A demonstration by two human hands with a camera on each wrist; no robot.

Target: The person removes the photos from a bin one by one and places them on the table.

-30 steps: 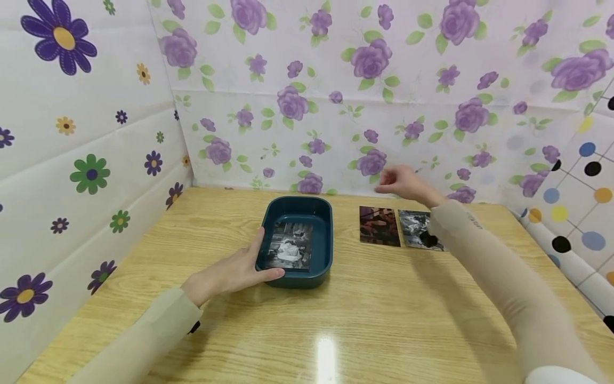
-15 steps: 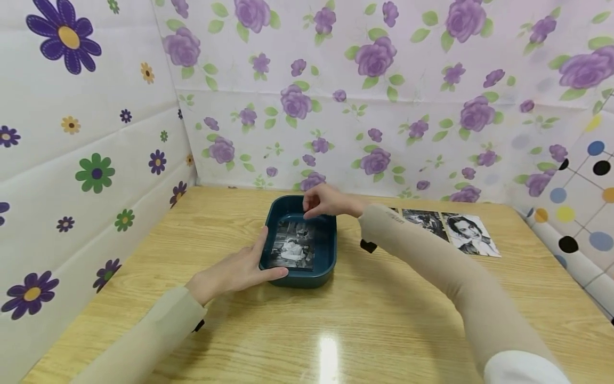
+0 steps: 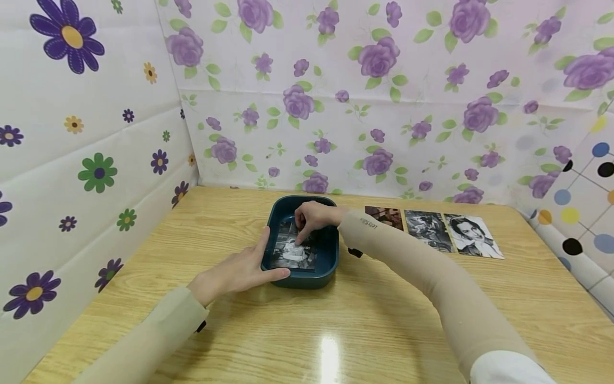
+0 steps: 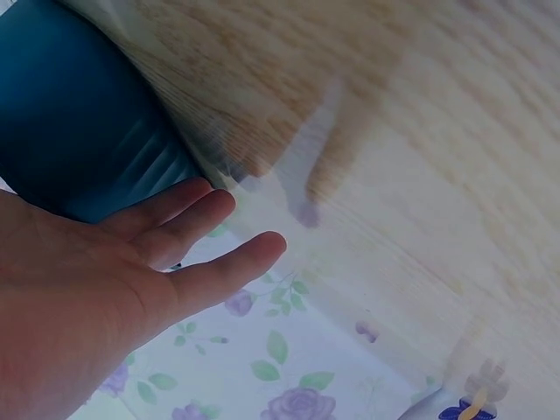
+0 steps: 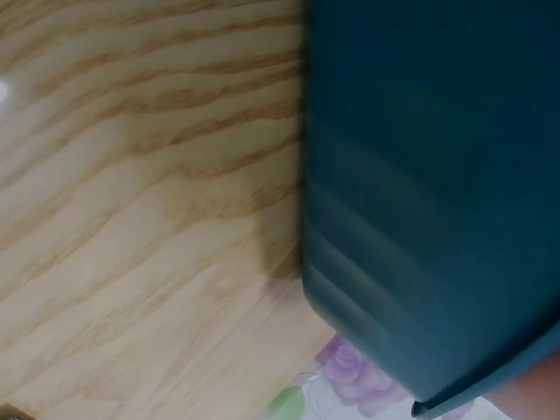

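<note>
A dark teal plastic bin (image 3: 303, 281) stands on the table, with a black-and-white photo card (image 3: 293, 259) lying inside it. My left hand (image 3: 237, 271) rests against the bin's near left corner, its thumb along the front rim; the left wrist view shows straight fingers (image 4: 223, 276) beside the bin's outer wall. My right hand (image 3: 315, 216) reaches down into the bin from the right, fingers bent and thumb over the photo card. Whether it pinches the card cannot be made out. In the right wrist view the bin wall (image 5: 420, 201) hides most of that hand.
Right of the bin, a row of photo cards lies on the table: a reddish-brown one (image 3: 385, 216) partly behind my right sleeve, a black-and-white scene (image 3: 429, 229) and a black-and-white portrait (image 3: 472, 234). Flower-patterned sheets (image 3: 268, 133) hang at the back and left.
My right hand has moved left from above the photo cards on the table and down into the bin. The portrait card has come into sight from behind the arm. My left hand stays at the bin.
</note>
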